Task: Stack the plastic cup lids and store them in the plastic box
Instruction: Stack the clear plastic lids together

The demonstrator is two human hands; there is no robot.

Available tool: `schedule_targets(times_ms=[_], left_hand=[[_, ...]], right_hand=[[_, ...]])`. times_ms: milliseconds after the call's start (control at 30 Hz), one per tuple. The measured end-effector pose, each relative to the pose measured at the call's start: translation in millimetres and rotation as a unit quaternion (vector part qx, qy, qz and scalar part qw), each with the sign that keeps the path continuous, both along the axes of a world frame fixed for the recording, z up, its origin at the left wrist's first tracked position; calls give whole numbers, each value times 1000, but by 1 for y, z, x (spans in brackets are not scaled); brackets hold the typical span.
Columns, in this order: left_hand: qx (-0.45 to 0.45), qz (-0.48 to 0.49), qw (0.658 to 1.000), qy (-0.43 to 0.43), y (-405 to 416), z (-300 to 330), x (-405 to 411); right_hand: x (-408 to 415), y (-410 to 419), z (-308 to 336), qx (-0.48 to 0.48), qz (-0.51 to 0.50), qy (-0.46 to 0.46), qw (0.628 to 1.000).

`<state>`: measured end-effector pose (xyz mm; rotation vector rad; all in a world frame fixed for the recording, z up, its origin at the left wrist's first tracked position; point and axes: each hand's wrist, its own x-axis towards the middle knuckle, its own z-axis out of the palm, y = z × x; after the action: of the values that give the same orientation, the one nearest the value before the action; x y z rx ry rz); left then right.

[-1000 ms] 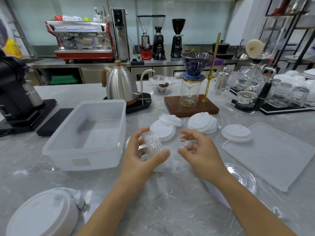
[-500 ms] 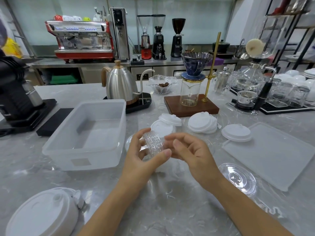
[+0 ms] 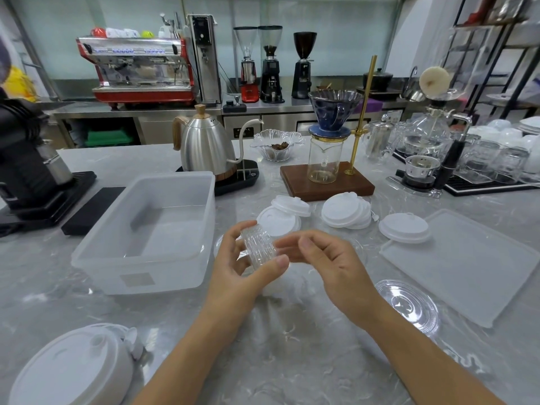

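Observation:
My left hand (image 3: 236, 270) grips a stack of clear plastic lids (image 3: 258, 247) held on edge above the marble counter. My right hand (image 3: 327, 264) is at the stack's right side, fingers curled, a clear lid pinched against it. The translucent plastic box (image 3: 146, 252) stands just left of my hands, with nothing visible inside. White lids lie behind my hands in piles (image 3: 279, 220) (image 3: 346, 211) (image 3: 404, 228). One clear lid (image 3: 407, 305) lies flat on the counter to the right. A stack of white lids (image 3: 70, 369) sits at the near left.
The box's flat cover (image 3: 467, 264) lies at the right. Behind stand a kettle (image 3: 204, 147) on its base, a pour-over stand (image 3: 327, 179), a glass bowl (image 3: 277, 144), glassware at the far right and a black grinder (image 3: 26, 159) at the left.
My right hand moved left from beside the stack and closed in on its right side. The left hand kept holding the stack in place.

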<state>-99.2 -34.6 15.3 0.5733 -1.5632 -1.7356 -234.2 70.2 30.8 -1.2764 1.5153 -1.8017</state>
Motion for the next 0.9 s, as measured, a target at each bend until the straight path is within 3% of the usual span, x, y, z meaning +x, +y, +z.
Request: schedule_targets(times_ms=[67,167,300,400,567,767,900], left_hand=[[5,-1,1000,-1,0,0,0],[11,-6,1000,-3,0,0,0],[13,-5,1000,-7,0,-1,-1],[11,-6,1000,-9,0,-1,-1],[10,-6,1000,-12,0,-2,-1],[13,-10,1000,-14,0,-1,0],[14,-12,1000,-14,0,-2,-1]], right_hand=[[-11,2,-1,20,-115,64,991],[-32,8,-6,151,-284,254,912],[-54,11,-17,410,-276,351,795],[-61,10,-24,476,-245,356,766],[-60,11,-23,430,-275,361,780],[-53,12,-19,315,-272,283,864],[-55,11,-15,204,-277,158,926]])
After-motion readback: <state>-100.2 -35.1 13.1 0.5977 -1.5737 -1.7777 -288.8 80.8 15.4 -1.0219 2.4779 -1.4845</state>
